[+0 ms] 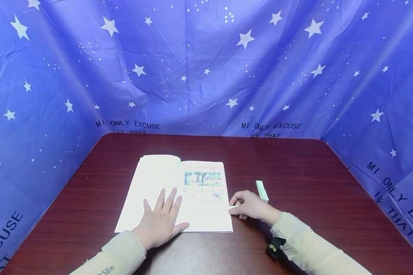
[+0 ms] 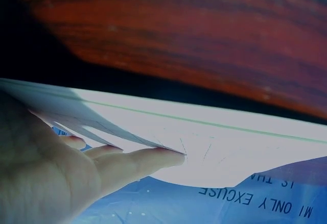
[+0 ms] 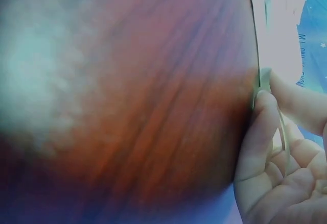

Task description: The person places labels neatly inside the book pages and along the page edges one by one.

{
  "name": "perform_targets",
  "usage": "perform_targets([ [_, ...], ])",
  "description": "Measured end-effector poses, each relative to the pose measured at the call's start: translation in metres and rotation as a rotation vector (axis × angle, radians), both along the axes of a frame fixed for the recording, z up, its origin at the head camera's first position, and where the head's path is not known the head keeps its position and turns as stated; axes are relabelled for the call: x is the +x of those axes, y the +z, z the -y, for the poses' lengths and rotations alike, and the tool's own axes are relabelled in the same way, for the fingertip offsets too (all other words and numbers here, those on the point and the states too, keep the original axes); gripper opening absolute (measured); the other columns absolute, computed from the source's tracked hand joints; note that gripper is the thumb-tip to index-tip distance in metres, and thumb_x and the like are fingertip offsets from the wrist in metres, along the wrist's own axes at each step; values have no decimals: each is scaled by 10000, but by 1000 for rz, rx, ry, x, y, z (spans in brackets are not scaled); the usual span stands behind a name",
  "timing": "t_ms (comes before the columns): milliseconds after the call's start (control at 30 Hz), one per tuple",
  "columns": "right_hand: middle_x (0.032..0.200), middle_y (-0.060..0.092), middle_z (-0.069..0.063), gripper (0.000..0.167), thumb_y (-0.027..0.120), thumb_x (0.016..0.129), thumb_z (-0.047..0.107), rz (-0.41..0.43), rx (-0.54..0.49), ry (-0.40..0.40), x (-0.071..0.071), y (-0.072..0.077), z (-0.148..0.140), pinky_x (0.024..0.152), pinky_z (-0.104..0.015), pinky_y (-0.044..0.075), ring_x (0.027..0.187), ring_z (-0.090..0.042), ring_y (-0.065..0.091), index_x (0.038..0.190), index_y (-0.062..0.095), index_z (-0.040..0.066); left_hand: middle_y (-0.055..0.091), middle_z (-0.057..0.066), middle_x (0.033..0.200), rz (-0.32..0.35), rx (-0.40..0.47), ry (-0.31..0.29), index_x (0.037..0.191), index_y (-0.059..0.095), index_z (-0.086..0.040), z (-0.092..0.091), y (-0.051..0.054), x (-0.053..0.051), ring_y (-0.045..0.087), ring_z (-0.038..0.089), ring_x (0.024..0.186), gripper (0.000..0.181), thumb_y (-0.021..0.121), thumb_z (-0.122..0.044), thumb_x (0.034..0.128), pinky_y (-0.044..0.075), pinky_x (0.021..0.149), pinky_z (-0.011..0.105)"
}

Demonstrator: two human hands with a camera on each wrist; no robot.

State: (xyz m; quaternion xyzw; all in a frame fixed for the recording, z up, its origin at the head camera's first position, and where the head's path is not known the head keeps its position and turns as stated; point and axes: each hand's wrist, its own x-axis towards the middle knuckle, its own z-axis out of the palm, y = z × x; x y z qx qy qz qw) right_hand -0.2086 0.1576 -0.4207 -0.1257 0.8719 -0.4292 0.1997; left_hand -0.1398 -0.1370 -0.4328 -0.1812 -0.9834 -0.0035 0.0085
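An open book (image 1: 155,172) lies on the table, its left page nearly blank in the glare and its right page carrying small coloured pictures. My left hand (image 1: 160,223) rests on the lower part of the book near the fold, its fingers spread and straight. At the book's right edge, my right hand (image 1: 249,206) pinches a narrow pale strip (image 3: 264,78) between thumb and index finger. The strip's tip meets the page edge in the right wrist view; its other end runs back into the palm. Whether it lies between pages I cannot tell.
Just beyond my right hand lies a pale green folded strip (image 1: 261,191) on the dark red wooden table (image 1: 296,168). A blue curtain (image 1: 206,57) with white stars hangs around the back and sides. A black device (image 1: 274,247) is strapped at my right wrist.
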Motion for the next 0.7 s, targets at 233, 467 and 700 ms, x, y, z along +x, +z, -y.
perform_targets([
  [233,638,573,24,158,734,830,21,14,-63,18,4,2,-4,505,-255,523,502,-73,554,947,661,-54,271,123,1630,-4,-12,-2,1510,395,-84,0,0,-1,271,429,1475,789,389,-658,968,308,954,810],
  [467,672,619,4,188,718,838,17,28,-79,40,4,1,-9,515,-266,537,505,-74,566,1000,677,-70,261,120,1634,10,-9,2,1513,390,-87,-1,1,-1,260,427,1481,794,387,-663,966,300,958,813],
  [700,695,638,-6,184,683,873,58,24,-72,32,7,3,-9,526,-290,544,518,-91,576,1007,691,-66,253,119,1637,26,-3,6,1515,388,-92,-1,1,0,249,426,1485,790,392,-658,965,287,966,815],
])
